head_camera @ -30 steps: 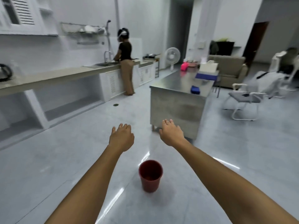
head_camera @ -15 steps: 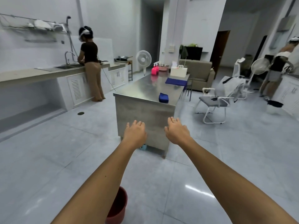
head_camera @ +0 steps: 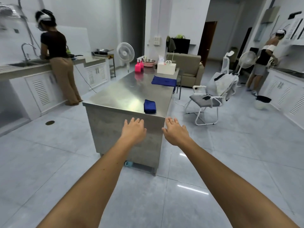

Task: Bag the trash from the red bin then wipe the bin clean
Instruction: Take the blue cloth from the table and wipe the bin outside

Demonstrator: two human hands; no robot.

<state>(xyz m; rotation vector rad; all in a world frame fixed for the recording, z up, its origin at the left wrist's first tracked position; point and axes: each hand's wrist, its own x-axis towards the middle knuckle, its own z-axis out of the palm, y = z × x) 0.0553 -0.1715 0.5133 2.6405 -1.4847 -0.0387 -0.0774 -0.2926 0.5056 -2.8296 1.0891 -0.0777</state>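
- Grip, left hand [head_camera: 134, 129]: fingers spread and relaxed, palm down, holding nothing; hangs in front of the near end wall of the steel table [head_camera: 125, 96], apart from it.
- Grip, right hand [head_camera: 176, 130]: likewise spread wide and holding nothing; hangs just off the table's near right corner.
- Red bin: not in view at this moment; its place cannot be told from this picture. No trash bag is visible either.
- Handling, judged: a small plastic bin would likely be light and fairly stiff, with smooth walls that could slip in one hand; the rim seems the soundest place to take hold, or both hands around the wall when tipping it out.
- Wiping cloth, judged: the folded blue cloth [head_camera: 149, 105] is soft and limp and could be pinched up anywhere, best by a folded edge.
- Count, on the table: one folded blue cloth at the near end, close to the right edge; one flat blue mat [head_camera: 163, 80] further back on the right; two pink spray bottles [head_camera: 139, 66] at the far end, side by side; one metal bowl [head_camera: 148, 62] behind them; one white box [head_camera: 166, 68] at the far right.
- Count, around the table: two standing fans, one beyond the far end [head_camera: 125, 52] and one well to the right [head_camera: 247, 60]; one white-framed chair [head_camera: 206, 102] to the right; two other people, one at the sink to the left [head_camera: 56, 63], one at the counter to the far right [head_camera: 264, 61].
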